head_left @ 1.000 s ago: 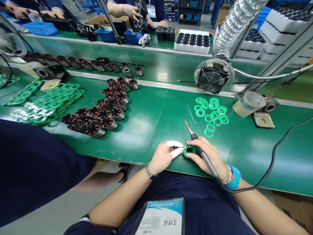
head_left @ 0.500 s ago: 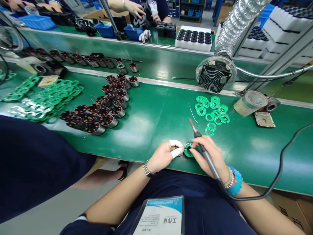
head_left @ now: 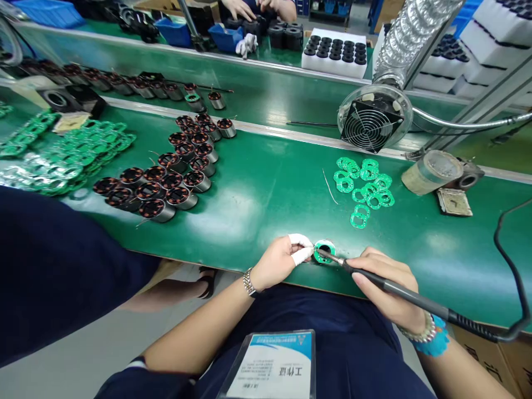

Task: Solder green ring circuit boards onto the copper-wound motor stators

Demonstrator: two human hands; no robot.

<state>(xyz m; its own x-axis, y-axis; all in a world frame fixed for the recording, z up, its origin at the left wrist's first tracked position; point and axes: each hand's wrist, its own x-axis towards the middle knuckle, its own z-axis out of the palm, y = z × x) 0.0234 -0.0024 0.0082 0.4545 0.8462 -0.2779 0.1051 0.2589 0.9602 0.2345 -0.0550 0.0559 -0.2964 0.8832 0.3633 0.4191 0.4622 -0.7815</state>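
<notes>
A motor stator topped with a ring-shaped green circuit board [head_left: 330, 244] stands near the bench's front edge. My left hand [head_left: 277, 260], with white covers on thumb and forefinger, is closed in a pinch at the board's left edge. What lies between those fingertips is too small to make out. In my right hand [head_left: 393, 282] is a soldering iron [head_left: 424, 303], gripped like a pen and pointing left. Its metal tip reaches across the board, close to my left fingertips. Loose green ring boards [head_left: 368, 185] lie behind the stator, with a thin strand of wire [head_left: 330, 185] beside them.
Several copper-wound stators [head_left: 177, 180] stand left of centre, and stacked green board panels [head_left: 78, 155] lie farther left. A fan [head_left: 369, 126] hangs at the back. A cloudy jar [head_left: 432, 172] and a sponge holder [head_left: 454, 201] stand right. A co-worker's hands [head_left: 245, 10] work across the bench.
My right hand has moved right and turned the soldering iron from pointing away to pointing left, its tip now at the board. My right fingers have left the board; my left hand stays there.
</notes>
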